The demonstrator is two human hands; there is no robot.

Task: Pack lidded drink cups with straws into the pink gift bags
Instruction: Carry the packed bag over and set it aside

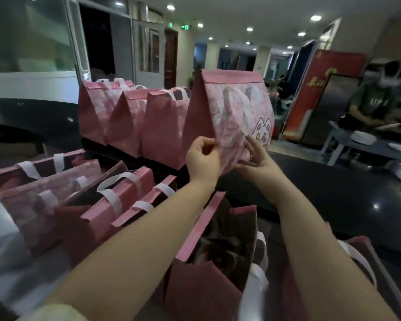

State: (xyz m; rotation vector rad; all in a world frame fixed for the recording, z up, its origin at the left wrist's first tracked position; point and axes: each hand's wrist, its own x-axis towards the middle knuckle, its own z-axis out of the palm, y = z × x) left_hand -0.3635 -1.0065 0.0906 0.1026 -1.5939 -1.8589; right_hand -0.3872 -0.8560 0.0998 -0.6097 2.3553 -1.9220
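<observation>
The left hand point(203, 156) pinched the near edge of a closed bag point(236, 107) ending a row point(130, 117); the right hand point(256, 162), fingers straight, touched its front.

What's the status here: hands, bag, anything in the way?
Left hand pinches near edge of the pink bag; right hand flat against its face. Bag top folded shut, beside three closed bags. No cups in view. Open bags below the arms, none blocking.
</observation>
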